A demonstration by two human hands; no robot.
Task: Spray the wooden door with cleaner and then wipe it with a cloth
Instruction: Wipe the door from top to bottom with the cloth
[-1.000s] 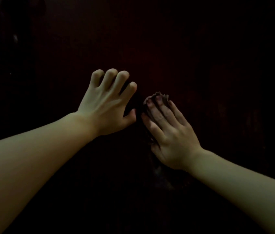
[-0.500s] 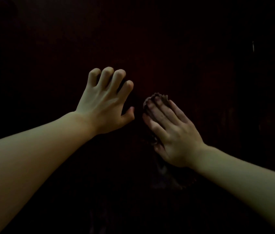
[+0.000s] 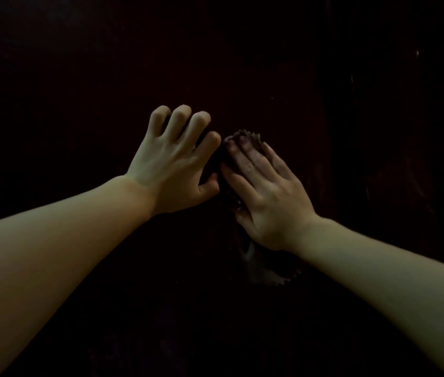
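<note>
A very dark wooden door (image 3: 242, 63) fills the view, and little of its surface can be made out beyond a faint vertical edge far to the right of the fingers. Both bare forearms are stretched out toward it.

The right hand (image 3: 269, 197) is laid flat, its fingers (image 3: 245, 164) kept straight and close together, and a dark cloth (image 3: 248, 138) is pressed against the door beneath them. A scalloped edge of the cloth is seen just beyond the fingertips, and another scalloped part is seen below the heel of the hand, near the wrist. The rest of the cloth is hidden under the palm or lost in the dark.

The left hand (image 3: 171, 164) is placed just beside the right one, on the thumb side of it. Its fingers (image 3: 180, 123) are spread apart and bent at the knuckles, the tips curled toward the door. Whether the tips are set on the wood or closed on something cannot be told, since the space under them is black. Its thumb is brought close to the edge of the cloth and to the right index finger; whether contact is made cannot be told.
</note>
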